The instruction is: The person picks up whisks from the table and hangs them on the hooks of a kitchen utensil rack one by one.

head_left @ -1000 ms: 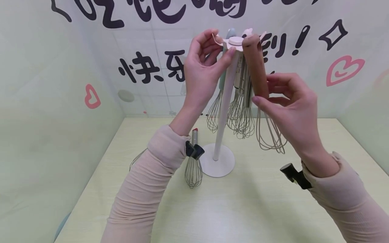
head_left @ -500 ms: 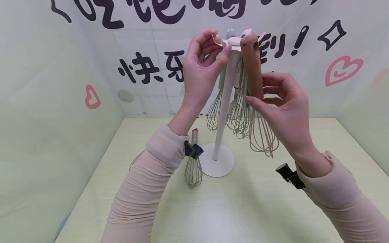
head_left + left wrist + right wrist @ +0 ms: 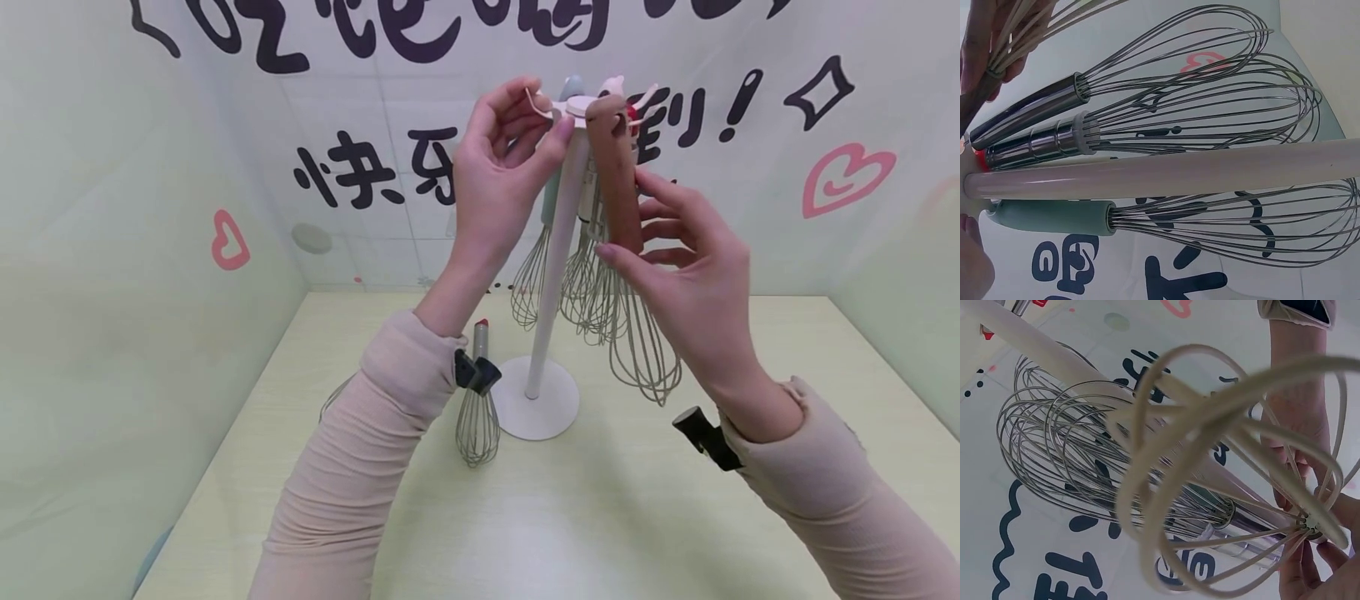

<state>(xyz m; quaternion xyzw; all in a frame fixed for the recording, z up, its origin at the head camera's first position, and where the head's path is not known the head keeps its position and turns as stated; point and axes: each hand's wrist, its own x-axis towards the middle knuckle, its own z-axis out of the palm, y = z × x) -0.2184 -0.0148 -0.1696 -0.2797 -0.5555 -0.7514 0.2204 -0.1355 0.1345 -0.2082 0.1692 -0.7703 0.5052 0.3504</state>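
Pinching the brown-handled whisk [image 3: 617, 179] low (wires below), right hand [image 3: 686, 283]; left hand [image 3: 498, 179] gripping rack top [image 3: 579, 107]

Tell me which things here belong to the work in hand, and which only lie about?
In hand:
- brown-handled whisk, held by the right hand
- white stand, its top hooks held by the left hand
- whisks already hanging on the stand

Lying about:
- small whisk on the table
- another whisk, mostly hidden behind the left sleeve
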